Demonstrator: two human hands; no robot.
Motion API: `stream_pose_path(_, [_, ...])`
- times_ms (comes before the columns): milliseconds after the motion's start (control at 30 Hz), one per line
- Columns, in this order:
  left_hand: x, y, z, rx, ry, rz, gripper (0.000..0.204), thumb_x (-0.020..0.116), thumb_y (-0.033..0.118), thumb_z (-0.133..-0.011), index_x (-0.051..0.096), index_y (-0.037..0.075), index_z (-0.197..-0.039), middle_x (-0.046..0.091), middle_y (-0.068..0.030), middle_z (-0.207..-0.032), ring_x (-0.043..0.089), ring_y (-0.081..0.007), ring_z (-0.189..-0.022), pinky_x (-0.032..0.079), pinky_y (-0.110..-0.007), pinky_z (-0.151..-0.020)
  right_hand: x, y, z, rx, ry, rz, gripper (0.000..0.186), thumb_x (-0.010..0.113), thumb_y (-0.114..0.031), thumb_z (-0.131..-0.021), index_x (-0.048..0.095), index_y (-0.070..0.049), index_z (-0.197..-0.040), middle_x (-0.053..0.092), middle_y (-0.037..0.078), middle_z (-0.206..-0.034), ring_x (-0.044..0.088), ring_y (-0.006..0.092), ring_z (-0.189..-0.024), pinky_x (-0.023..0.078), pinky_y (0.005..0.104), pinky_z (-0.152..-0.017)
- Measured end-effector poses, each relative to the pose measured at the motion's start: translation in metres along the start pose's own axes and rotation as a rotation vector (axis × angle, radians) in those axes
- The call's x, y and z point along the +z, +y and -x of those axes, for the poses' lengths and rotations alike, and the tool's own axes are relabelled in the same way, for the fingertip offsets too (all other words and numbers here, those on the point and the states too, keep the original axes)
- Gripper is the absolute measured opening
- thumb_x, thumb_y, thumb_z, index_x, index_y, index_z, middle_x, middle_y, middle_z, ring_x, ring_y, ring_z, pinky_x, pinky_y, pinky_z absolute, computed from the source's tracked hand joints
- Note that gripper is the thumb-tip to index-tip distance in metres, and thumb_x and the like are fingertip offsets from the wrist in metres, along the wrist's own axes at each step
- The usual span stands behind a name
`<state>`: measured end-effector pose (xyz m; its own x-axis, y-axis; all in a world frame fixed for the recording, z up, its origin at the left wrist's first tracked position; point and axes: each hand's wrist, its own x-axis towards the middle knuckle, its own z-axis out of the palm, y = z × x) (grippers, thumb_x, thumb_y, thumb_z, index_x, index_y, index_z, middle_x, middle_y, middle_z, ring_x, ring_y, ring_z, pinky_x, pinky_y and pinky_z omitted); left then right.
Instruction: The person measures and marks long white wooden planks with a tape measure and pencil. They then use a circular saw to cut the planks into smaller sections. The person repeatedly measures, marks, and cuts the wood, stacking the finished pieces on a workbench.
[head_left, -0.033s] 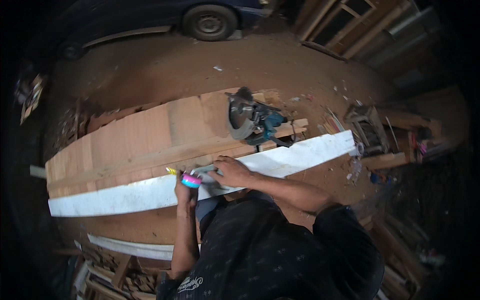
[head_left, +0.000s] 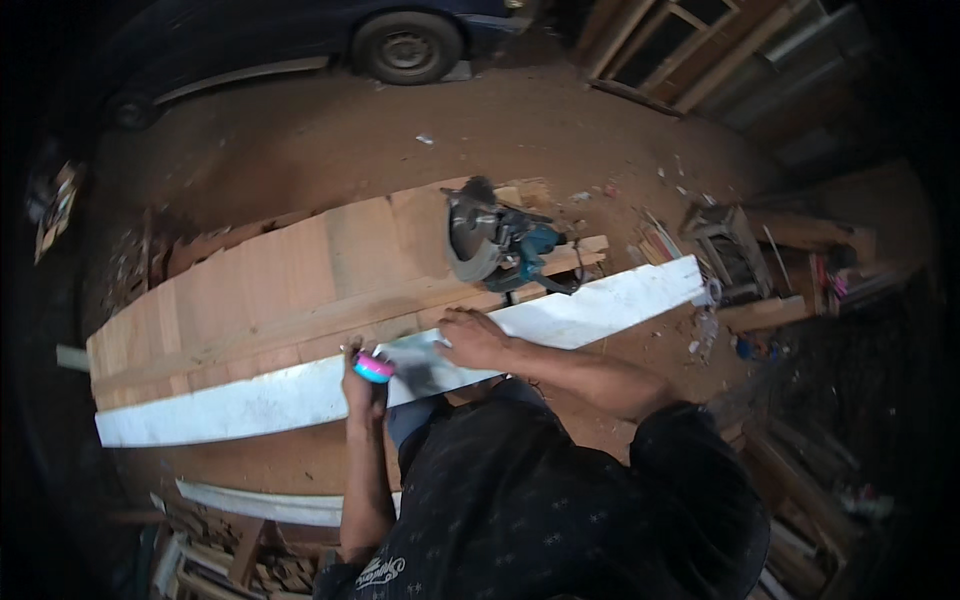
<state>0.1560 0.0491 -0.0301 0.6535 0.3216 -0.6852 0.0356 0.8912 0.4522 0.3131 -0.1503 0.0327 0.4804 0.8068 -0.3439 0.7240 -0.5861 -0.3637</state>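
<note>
A round pink-and-blue thing (head_left: pixel 373 367) is in my left hand (head_left: pixel 362 388), over the long white board (head_left: pixel 220 402). The fingers close round it, partly out of sight. My right hand (head_left: pixel 474 338) rests at the board's far edge with its fingers bent. Between my hands a greenish, blurred patch shows on the board; I cannot make out what it is. Whatever lies under my right fingers is hidden. Beyond the white board, wide bare wooden planks (head_left: pixel 270 265) lie side by side, and a circular saw (head_left: pixel 500 238) with a teal body sits on their right end.
A dark vehicle with its wheel (head_left: pixel 407 48) stands at the back. Wooden frames (head_left: pixel 665 45) lean at the far right. Scrap timber (head_left: pixel 755 255) lies to the right, and another white strip (head_left: pixel 265 503) with offcuts lies at the near left. Litter dots the earth floor.
The yellow tip beside my left hand has gone from sight. My right hand has moved slightly right, and the grey-green bar between my hands now shows only as a blur.
</note>
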Motion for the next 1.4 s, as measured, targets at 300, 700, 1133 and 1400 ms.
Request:
stream_pose_path(300, [-0.014, 0.047, -0.086, 0.468, 0.2, -1.169, 0.048, 0.059, 0.049, -0.101, 0.061, 0.004, -0.118, 0.066, -0.0133, -0.087, 0.066, -0.0298, -0.077, 0.052, -0.044, -0.069, 0.074, 0.176, -0.049, 0.001, -0.089, 0.802, 0.029, 0.064, -0.014, -0.089, 0.077, -0.005, -0.114, 0.074, 0.014, -0.117, 0.069, 0.0348, -0.11, 0.052, 0.0557, -0.088])
stream_pose_path(700, [0.023, -0.026, -0.085, 1.146, 0.311, -2.131, 0.041, 0.062, 0.028, -0.097, 0.059, 0.001, -0.128, 0.057, -0.0261, -0.13, 0.056, -0.0442, -0.12, 0.047, -0.052, -0.099, -0.211, 0.364, 0.159, -0.004, -0.052, 0.565, 0.03, 0.065, -0.008, -0.083, 0.073, -0.012, -0.112, 0.075, 0.015, -0.101, 0.071, 0.0388, -0.099, 0.057, 0.0485, -0.089])
stream_pose_path(1133, [0.37, -0.398, -0.026, 0.758, -0.839, -1.698, 0.029, 0.061, 0.021, -0.098, 0.066, 0.007, -0.124, 0.066, -0.0174, -0.122, 0.063, -0.0406, -0.11, 0.053, -0.046, -0.094, -0.108, 0.63, 0.502, 1.07, 0.323, 0.08, 0.037, 0.07, -0.016, -0.076, 0.068, 0.001, -0.108, 0.071, 0.027, -0.105, 0.069, 0.0413, -0.106, 0.053, 0.0493, -0.092])
stream_pose_path(1400, [0.411, -0.485, -0.101, 0.369, -0.866, -1.922, 0.05, 0.05, 0.05, -0.103, 0.063, 0.004, -0.116, 0.068, -0.0254, -0.113, 0.062, -0.046, -0.11, 0.05, -0.051, -0.095, 0.04, 0.52, 0.656, 1.355, 0.963, -0.981, 0.023, 0.07, -0.014, -0.082, 0.069, 0.0, -0.1, 0.061, 0.002, -0.074, 0.055, 0.0138, -0.062, 0.045, 0.0335, -0.056])
